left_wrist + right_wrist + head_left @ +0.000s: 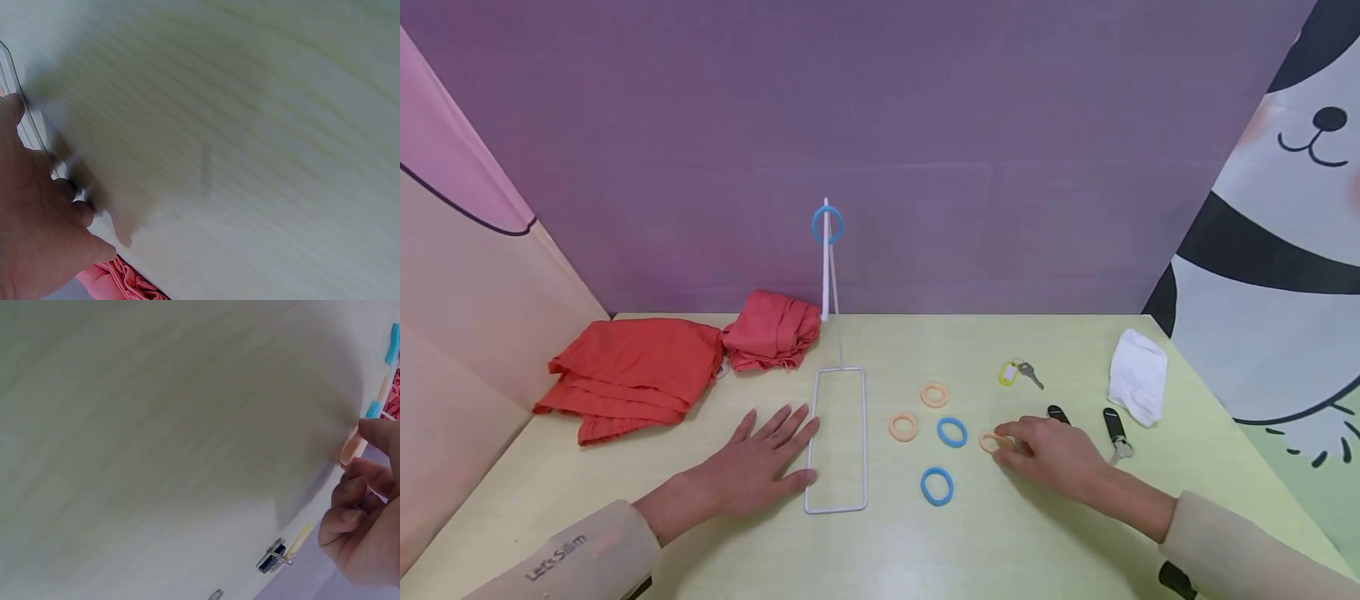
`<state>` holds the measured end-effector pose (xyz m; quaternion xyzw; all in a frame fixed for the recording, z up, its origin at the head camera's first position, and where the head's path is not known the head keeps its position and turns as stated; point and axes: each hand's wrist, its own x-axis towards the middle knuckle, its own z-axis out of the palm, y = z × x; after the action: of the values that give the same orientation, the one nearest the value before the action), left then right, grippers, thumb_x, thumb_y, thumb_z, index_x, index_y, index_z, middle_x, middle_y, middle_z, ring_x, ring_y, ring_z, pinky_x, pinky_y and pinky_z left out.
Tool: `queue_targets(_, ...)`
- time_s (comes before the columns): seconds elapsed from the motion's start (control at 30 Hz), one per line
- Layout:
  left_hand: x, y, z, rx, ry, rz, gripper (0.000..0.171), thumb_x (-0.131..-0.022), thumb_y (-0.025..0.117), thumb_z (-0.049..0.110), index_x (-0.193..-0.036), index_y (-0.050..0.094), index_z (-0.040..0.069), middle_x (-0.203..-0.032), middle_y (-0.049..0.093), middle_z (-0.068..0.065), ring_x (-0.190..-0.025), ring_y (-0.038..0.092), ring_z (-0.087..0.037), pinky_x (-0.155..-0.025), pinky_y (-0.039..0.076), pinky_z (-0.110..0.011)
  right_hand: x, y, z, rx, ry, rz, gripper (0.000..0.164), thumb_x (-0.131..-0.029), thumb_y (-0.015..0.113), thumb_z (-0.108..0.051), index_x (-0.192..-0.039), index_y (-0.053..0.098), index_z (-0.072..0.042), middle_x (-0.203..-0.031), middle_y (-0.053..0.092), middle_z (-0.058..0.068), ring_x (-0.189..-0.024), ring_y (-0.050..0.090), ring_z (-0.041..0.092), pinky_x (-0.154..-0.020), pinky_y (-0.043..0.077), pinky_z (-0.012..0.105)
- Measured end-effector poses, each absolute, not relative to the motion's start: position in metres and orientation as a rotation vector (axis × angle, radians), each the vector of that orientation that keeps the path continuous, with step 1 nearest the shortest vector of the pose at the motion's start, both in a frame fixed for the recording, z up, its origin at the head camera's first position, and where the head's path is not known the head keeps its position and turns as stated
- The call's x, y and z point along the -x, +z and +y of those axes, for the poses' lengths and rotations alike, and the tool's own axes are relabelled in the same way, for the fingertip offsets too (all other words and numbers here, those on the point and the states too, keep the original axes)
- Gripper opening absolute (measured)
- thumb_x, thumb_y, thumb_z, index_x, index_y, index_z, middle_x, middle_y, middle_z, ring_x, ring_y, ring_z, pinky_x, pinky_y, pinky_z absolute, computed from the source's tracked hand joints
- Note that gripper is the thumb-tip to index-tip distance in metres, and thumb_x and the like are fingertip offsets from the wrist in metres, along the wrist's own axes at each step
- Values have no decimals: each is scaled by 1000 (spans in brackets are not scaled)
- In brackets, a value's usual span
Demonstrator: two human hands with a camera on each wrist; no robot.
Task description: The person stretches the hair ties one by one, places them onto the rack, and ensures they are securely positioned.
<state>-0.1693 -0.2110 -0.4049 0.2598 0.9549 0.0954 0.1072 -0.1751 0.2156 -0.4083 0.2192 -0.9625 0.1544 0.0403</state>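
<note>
Head view: from my remote station I record the left arm (576, 550) extended from the lower left of the frame, the left hand (752, 471) palm down with fingers straight and spread, fingertips at the left bar of the white stand (865, 442)'s base, gripping nothing. I find the right arm (1240, 546) reaching in from the lower right, the right hand (1056, 454) pinching an orange ring (983, 441) between thumb and fingers, right of centre in the lower half.
</note>
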Motion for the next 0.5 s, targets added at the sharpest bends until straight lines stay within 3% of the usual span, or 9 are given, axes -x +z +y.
queue_targets(0.3,169,-405,-211,-774,297,2815,77,-101,39,63,-160,25,16,-169,17,-10,-156,13,-38,-119,4,-70,175,-414,215,-690,357,-2804,20,-85,77,-30,-104,74,-24,-76,59,-17,-63,47,-2,-52,41,22)
queue_targets(0.5,168,-405,-211,-778,286,2826,77,-101,40,62,-160,25,15,-169,17,-9,-156,13,-38,-119,5,-70,174,-403,209,-746,392,-2606,20,-82,79,-28,-101,75,-23,-66,47,-18,-57,37,-7,-48,32,16)
